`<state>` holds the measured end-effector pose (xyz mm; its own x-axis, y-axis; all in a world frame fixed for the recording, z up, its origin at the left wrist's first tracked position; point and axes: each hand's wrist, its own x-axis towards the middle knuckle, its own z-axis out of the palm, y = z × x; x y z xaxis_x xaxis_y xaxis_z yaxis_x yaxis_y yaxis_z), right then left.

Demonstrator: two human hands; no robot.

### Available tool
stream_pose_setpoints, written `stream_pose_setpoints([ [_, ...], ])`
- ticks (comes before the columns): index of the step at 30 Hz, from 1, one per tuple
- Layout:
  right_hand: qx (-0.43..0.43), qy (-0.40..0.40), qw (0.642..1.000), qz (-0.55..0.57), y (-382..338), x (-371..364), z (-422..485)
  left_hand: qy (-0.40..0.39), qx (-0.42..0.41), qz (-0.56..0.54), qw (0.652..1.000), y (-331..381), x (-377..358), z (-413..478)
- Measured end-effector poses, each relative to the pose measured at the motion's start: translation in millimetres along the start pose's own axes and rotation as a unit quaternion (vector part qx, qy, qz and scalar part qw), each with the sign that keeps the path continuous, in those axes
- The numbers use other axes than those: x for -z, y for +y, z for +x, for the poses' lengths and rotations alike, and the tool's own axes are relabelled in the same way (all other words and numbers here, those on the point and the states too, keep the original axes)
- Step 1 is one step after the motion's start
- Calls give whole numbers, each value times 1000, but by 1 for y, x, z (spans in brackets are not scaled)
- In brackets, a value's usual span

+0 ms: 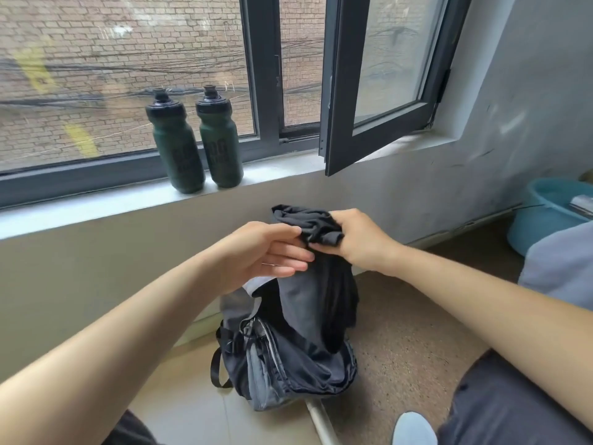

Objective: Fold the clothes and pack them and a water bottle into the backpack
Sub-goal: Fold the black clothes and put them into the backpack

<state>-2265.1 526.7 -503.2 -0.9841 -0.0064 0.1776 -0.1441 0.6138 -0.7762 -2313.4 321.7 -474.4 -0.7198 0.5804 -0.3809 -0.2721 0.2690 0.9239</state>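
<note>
A black and grey backpack (288, 358) stands open on the floor below the window sill. Above its mouth, my right hand (359, 242) grips a bunched black garment (308, 224) that hangs down into the opening. My left hand (266, 252) is beside it, fingers stretched out and touching the cloth near the top. Two dark green water bottles with black caps stand upright on the sill, one to the left (175, 142) and one to the right (219, 138).
An open window sash (378, 91) juts inward over the sill at the right. A blue plastic basin (552, 223) sits on the floor at far right, next to grey cloth (564, 268). My legs and a light shoe (414, 428) are at the bottom.
</note>
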Motion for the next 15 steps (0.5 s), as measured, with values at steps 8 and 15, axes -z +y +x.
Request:
stream_pose_setpoints([
  [8,-126,-65,935,324,-4,39,-11,152,-136,33,979,-12,33,17],
  [15,-127,-32,891,434,-13,51,-15,-102,-97,-12,990,-35,-3,23],
])
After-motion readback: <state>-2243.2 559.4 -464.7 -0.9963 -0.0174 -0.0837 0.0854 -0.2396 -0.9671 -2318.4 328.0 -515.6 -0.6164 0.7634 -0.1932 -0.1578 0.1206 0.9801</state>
